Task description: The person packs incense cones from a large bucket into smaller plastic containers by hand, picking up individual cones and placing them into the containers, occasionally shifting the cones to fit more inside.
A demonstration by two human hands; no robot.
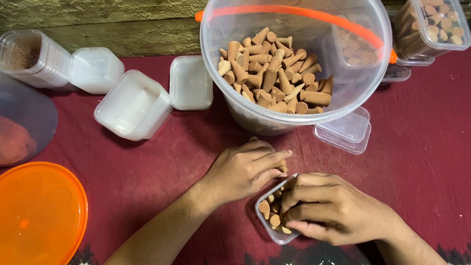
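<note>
Right hand (328,208) curls over the small clear tub (275,216) of brown cones, gripping it. Left hand (245,169), at its 10 o'clock, pinches more cones (280,167). Bucket (294,64) sits at 12 o'clock, nearer the left.

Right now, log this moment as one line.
left hand: holds brown cones | right hand: in small clear plastic box | clear bucket of cones: behind

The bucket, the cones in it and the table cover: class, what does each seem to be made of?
Bucket: clear glossy plastic; its contents show through the wall. Cones: matte tan, probably pressed powder or clay; dull, grainy surface. Table cover: dark red woven cloth, soft and unshiny.
</note>
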